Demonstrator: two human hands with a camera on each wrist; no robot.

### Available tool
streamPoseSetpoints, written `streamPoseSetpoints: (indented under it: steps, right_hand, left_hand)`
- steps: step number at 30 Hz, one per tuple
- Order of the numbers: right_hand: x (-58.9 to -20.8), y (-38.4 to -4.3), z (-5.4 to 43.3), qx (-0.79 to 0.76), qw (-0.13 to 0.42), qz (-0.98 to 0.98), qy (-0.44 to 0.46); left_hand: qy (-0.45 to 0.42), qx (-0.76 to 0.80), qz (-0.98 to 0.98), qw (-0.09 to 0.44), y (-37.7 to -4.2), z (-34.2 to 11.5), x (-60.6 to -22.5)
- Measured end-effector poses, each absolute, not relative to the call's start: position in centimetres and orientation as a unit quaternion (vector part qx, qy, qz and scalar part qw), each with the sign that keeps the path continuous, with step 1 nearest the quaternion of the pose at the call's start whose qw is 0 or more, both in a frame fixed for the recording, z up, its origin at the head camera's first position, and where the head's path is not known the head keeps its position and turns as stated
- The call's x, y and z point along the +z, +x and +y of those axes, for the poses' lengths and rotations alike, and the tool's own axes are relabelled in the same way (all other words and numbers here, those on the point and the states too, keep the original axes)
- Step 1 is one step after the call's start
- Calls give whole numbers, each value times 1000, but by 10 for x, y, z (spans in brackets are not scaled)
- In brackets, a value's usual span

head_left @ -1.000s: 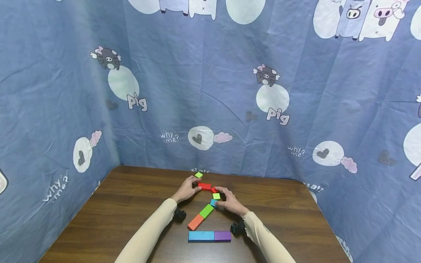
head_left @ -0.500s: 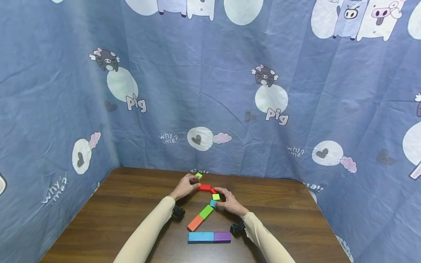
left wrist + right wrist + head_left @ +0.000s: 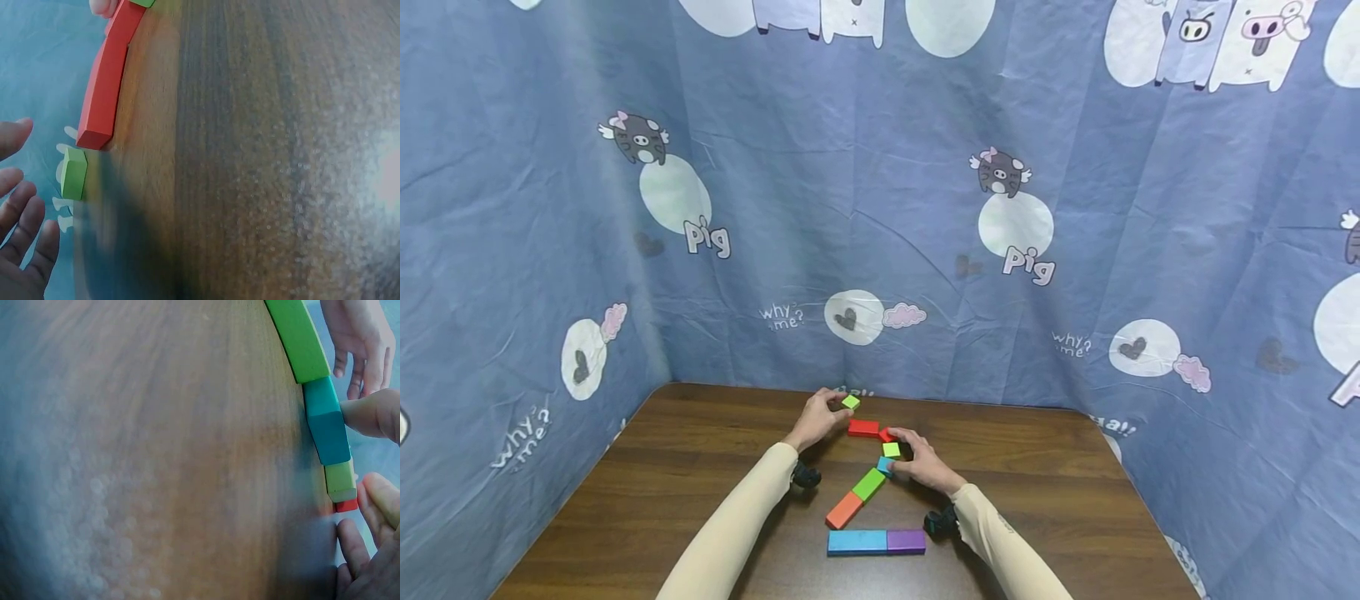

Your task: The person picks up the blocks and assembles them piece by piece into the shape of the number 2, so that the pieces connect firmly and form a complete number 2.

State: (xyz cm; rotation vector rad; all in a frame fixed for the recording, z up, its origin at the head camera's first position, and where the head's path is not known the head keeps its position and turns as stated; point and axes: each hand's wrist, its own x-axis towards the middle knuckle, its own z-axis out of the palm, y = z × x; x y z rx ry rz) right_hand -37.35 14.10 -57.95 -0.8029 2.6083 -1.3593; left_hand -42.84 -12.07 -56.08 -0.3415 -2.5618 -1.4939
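Observation:
My left hand (image 3: 818, 418) is at the table's far side, thumb and fingers spread around a small yellow-green block (image 3: 851, 402). In the left wrist view a gap shows between the fingers (image 3: 44, 250) and that block. Just to the right lies a longer red block (image 3: 863, 428). A curved row continues with a small red block (image 3: 886, 434), another yellow-green block (image 3: 891, 450) and a blue block (image 3: 885, 466). My right hand (image 3: 928, 467) rests beside this curve, its thumb (image 3: 372, 414) at the blue block and its fingertips near the small red one.
A green block (image 3: 869, 484) and an orange block (image 3: 844, 510) extend the row diagonally toward me. Nearer still, a blue bar (image 3: 857, 542) and a purple block (image 3: 906, 542) lie end to end. A blue printed cloth (image 3: 880, 208) hangs behind the wooden table (image 3: 1037, 500).
My left hand has moved away from the red block's left end, back and left to the small yellow-green block. The right hand stays in place.

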Motion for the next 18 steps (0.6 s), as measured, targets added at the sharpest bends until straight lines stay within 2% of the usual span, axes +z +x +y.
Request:
streamPoseSetpoints:
  steps: [7,18]
  right_hand:
    - [-582,-376,142,-446,46,855,-260]
    - [-581,-374,141,-438,37,860,-261]
  left_hand:
    - [-87,-490,-861,110,-436,-125,-567]
    - [-39,-484,-867,112,-440,-124,-565]
